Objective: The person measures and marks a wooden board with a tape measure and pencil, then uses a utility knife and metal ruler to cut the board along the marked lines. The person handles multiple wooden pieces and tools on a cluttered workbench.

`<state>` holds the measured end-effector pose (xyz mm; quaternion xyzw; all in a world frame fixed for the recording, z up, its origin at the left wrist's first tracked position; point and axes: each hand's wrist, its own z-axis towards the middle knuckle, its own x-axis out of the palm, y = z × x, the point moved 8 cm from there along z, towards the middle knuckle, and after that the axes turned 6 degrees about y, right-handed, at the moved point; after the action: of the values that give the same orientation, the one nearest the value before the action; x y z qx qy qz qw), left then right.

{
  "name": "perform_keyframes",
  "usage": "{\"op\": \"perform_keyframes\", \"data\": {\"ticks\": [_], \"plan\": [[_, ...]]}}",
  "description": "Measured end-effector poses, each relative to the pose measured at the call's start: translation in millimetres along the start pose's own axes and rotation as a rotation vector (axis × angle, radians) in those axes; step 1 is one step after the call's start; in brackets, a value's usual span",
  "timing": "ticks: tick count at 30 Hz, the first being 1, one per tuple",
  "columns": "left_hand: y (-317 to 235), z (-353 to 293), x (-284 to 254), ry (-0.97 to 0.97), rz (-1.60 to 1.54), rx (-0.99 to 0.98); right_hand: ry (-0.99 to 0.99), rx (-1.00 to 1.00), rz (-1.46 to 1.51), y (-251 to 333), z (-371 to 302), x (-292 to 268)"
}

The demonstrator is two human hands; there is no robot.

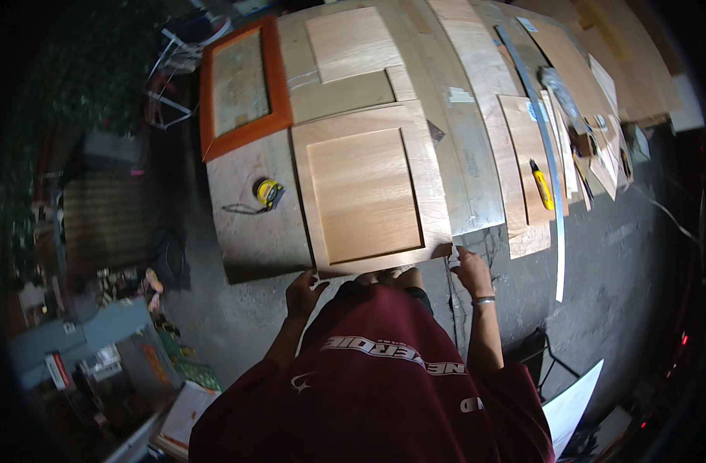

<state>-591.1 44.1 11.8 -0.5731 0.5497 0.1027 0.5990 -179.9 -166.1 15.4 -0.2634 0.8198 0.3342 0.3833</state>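
A pale wooden frame-and-panel door (364,193) lies flat on the worktable in front of me, its recessed centre facing up. At its near left corner is my left hand (301,295), fingertips close against the edge and thumb held apart, with nothing visible in it. My right hand (473,272), wearing a bracelet, is by the near right corner. Its fingers pinch a small flat brown piece (442,251) that lies against the door's corner; its kind is too small to make out.
Left of the door lie a yellow tape measure (269,193) and an orange-brown wooden frame (209,108). Rightward are a yellow utility knife (542,189), a long metal straightedge (550,147) and thin wood sheets (515,147). A plywood piece (353,42) rests beyond the door.
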Motion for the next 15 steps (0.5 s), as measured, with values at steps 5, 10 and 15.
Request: {"op": "perform_keyframes", "data": {"ticks": [5,10,15], "plan": [[40.1,-47.0,13.4,0.134,-0.095,-0.345,-0.298,-0.251,0.222,39.7,-81.2,-217.1],[81.8,-156.7,105.8,0.950,-0.009,-0.150,-0.917,-0.598,-0.282,140.3,-215.5,-425.5],[90.3,-202.5,143.2,0.975,-0.394,-0.314,-0.744,-0.839,-0.471,202.1,-219.5,-432.0]]}}
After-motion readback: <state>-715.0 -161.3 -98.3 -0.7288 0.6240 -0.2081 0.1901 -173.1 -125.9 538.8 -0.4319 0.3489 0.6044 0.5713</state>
